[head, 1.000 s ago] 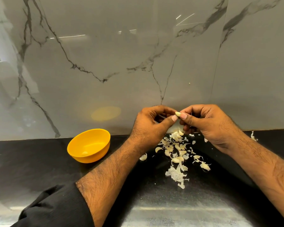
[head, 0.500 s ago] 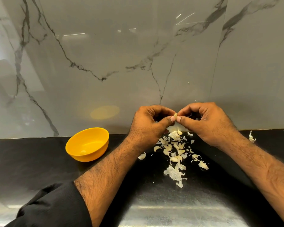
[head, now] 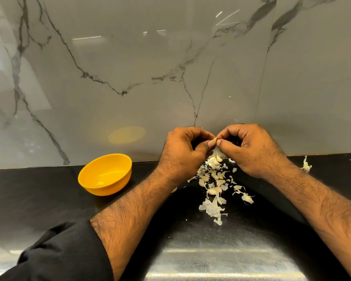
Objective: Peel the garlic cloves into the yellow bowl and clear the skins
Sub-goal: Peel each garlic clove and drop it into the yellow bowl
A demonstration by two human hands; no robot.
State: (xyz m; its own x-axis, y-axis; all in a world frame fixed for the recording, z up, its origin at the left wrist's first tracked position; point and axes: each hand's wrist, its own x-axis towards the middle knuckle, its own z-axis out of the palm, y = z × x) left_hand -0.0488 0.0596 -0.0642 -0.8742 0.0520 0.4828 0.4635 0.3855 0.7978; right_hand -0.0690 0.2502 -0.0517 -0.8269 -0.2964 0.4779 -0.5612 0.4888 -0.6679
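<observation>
Pinching one clove (head: 213,141) at frame centre, both hands (head: 183,152) (head: 251,151) risk dropping it among skins (head: 213,179), missing the bowl (head: 104,174).

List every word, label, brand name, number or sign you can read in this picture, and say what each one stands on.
None: no readable text shows anywhere.
The yellow bowl is plain.
The marble wall carries only grey veins and light reflections.
The black counter and the garlic skins bear no print.
The black sleeve shows no label.
</observation>
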